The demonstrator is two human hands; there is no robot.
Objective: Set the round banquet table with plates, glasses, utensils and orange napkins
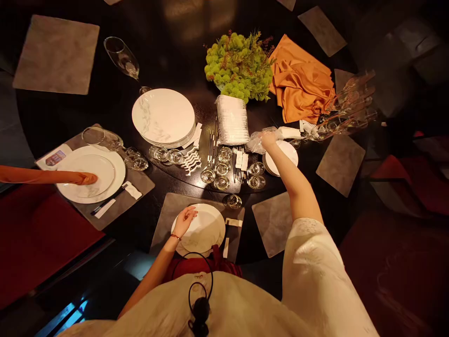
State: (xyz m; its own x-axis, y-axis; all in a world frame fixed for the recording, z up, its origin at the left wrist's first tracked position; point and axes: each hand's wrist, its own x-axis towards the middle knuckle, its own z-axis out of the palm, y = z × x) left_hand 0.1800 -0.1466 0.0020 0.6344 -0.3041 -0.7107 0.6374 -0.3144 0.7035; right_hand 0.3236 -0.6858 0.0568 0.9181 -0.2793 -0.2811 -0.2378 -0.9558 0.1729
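The round dark counter [175, 61] carries everything. Near its middle sits a stack of large white plates [163, 117]. At the near edge, on a grey placemat [164, 210], lies a white dinner plate [206, 231]. The left hand [184, 220] rests on its left rim, fingers loosely flat and gripping nothing. Right of centre, the right hand [269, 139] reaches a stack of small plates [286, 157] beside crumpled clear plastic [255, 142]. Whether its fingers grip anything cannot be told.
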